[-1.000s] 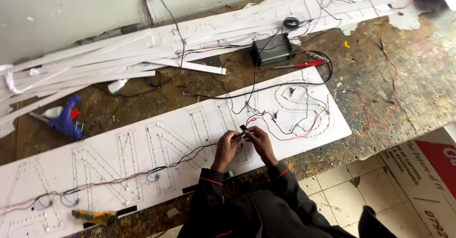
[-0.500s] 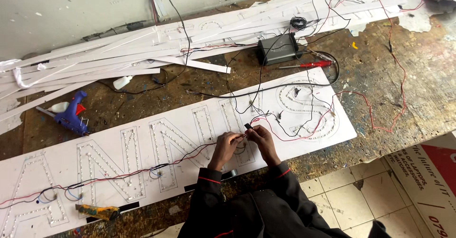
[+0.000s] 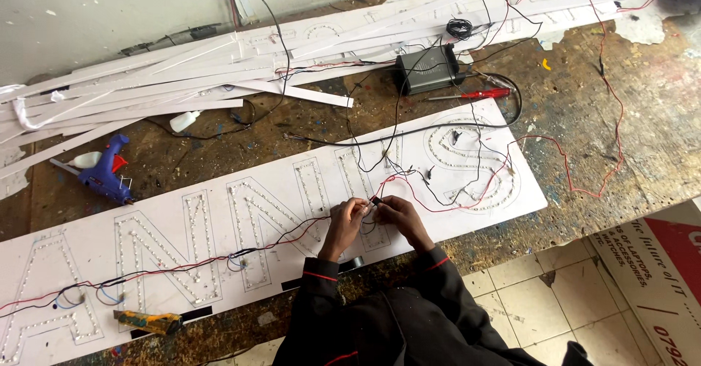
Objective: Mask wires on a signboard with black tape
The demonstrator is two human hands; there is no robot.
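— Working over the white sign panel, is the person holding anything?

— Yes. The left hand and the right hand are meeting just above the panel's lower edge, both closed in a pinch on the red and black wires where the ends join.

— Where are those wires running?

— Leftward across the cut-out letters, and right toward the round letter.

— Other equipment?

— A blue glue gun is lying at left, a black box and a red screwdriver behind the panel.
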